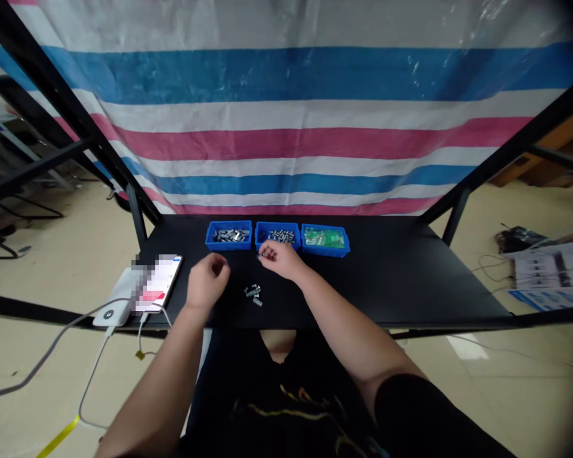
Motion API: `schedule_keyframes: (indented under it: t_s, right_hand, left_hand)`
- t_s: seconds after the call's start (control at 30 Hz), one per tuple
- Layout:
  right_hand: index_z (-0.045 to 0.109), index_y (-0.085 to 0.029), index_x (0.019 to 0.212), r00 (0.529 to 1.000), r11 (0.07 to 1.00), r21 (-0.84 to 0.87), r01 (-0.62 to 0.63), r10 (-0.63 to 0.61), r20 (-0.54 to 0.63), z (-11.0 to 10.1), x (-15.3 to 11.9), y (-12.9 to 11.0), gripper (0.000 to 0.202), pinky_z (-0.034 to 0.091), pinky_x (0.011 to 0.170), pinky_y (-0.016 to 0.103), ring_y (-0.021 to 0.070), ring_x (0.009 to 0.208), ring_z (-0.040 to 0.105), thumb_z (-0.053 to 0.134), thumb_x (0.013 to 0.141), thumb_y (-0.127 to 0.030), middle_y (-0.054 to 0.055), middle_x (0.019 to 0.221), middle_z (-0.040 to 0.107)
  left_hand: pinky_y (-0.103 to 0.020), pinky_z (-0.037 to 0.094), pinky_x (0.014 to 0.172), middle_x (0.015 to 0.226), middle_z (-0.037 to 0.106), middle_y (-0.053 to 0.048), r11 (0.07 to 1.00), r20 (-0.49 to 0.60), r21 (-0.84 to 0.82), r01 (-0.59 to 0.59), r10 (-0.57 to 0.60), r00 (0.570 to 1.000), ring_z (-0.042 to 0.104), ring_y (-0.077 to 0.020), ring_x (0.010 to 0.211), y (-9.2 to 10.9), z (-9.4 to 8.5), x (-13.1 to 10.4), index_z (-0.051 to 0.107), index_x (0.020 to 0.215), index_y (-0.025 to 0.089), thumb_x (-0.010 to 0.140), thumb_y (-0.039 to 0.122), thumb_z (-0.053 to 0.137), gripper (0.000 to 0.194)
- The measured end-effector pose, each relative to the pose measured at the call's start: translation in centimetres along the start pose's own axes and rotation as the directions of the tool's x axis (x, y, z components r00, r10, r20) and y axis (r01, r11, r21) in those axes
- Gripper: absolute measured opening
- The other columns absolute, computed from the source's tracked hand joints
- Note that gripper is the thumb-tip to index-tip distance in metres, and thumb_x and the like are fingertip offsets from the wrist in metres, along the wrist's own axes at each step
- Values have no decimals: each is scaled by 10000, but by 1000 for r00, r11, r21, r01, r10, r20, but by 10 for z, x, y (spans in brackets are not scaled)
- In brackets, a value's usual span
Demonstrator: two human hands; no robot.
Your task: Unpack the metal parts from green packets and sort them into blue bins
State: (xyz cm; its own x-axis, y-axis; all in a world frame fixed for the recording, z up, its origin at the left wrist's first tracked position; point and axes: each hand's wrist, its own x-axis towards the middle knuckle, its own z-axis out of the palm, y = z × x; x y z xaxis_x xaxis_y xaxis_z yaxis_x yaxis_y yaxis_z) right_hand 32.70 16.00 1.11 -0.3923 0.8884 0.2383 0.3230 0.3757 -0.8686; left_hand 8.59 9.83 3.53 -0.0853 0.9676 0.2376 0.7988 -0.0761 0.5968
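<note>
My right hand (281, 259) is just in front of the middle blue bin (258, 238), its thumb and fingers pinched together. A tiny greyish thing seems to show at the fingertips, too small to name. My left hand (206, 281) is curled closed above the table, in front of the left blue bin (214, 246); whatever its fingers hold is hidden. Between and below the hands lies a small pile of silvery metal pieces (254, 292) on the tabletop. Short metal cylinders (232, 235) fill the left bin, and small screw-like metal parts (282, 236) the middle one.
The right blue bin (325, 252) holds green board-like pieces (332, 238). A phone (165, 280) and a white power bank (119, 304) with cables lie at the black table's (401, 280) left end. A striped sheet (296, 146) hangs behind, between black frame posts.
</note>
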Motion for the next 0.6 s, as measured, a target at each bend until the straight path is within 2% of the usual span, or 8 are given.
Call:
schedule_keyframes:
  t_s: [0.07,0.1,0.17,0.23,0.3,0.43,0.5,0.6]
  right_hand:
    - [592,-220,977,985,1000,-11,-6,4,-175,6,22,-18,217,472,654,243,114,658,588,699,810,-307,-21,836,650]
    - [580,-224,986,975,999,-50,-22,10,-223,7,29,-25,255,469,656,248,114,643,583,725,793,-306,-25,835,658]
    - [582,-222,953,973,987,-150,-48,12,-232,7,32,-35,245,456,669,254,116,630,576,744,776,-272,-34,797,662]
    - [599,-214,893,985,969,-238,-74,34,-166,2,20,-37,167,439,681,256,120,642,578,726,785,-229,-35,753,656]
    - [616,-207,862,995,956,-278,-99,85,-61,-1,-4,-34,113,425,681,253,121,661,582,712,803,-217,-26,755,663]
    - [617,-206,871,982,960,-270,-69,112,149,11,-57,-29,201,403,664,236,112,686,577,786,782,-268,-12,857,678]
    - [599,-209,857,986,947,-317,-47,95,140,27,-75,-30,241,390,668,236,118,713,572,812,769,-280,-9,873,664]
    - [593,-213,847,993,903,-430,-25,72,94,44,-87,-33,169,371,683,247,134,749,567,754,795,-205,-1,861,644]
  left_hand:
    - [-300,505,728,837,717,-23,999,56,-24,-31,32,998,665,-189,756,-15,15,-20,658,910,237,831,310,576,135]
    - [-307,511,736,849,713,-25,998,71,-36,-43,45,996,664,-191,765,-21,21,-27,652,909,240,831,304,579,124]
    - [-318,521,755,867,698,-30,995,80,-66,-71,77,994,657,-192,781,-31,25,-38,642,909,244,843,296,575,108]
    - [-325,526,765,871,677,-32,991,79,-98,-96,104,991,649,-192,794,-36,25,-45,641,914,246,859,287,561,105]
    - [-339,533,791,879,663,-39,986,86,-113,-124,134,987,646,-200,825,-38,24,-50,643,926,245,867,274,551,114]
    - [-394,523,882,895,673,-55,978,105,-67,-197,203,974,633,-231,901,-37,25,-53,652,940,245,870,244,554,120]
    - [-411,510,898,893,677,-58,971,114,-18,-236,237,965,624,-241,904,-37,28,-54,656,946,246,883,246,556,118]
    - [-405,501,900,898,672,-58,956,138,12,-293,289,947,628,-244,914,-34,29,-55,661,985,248,913,276,557,130]
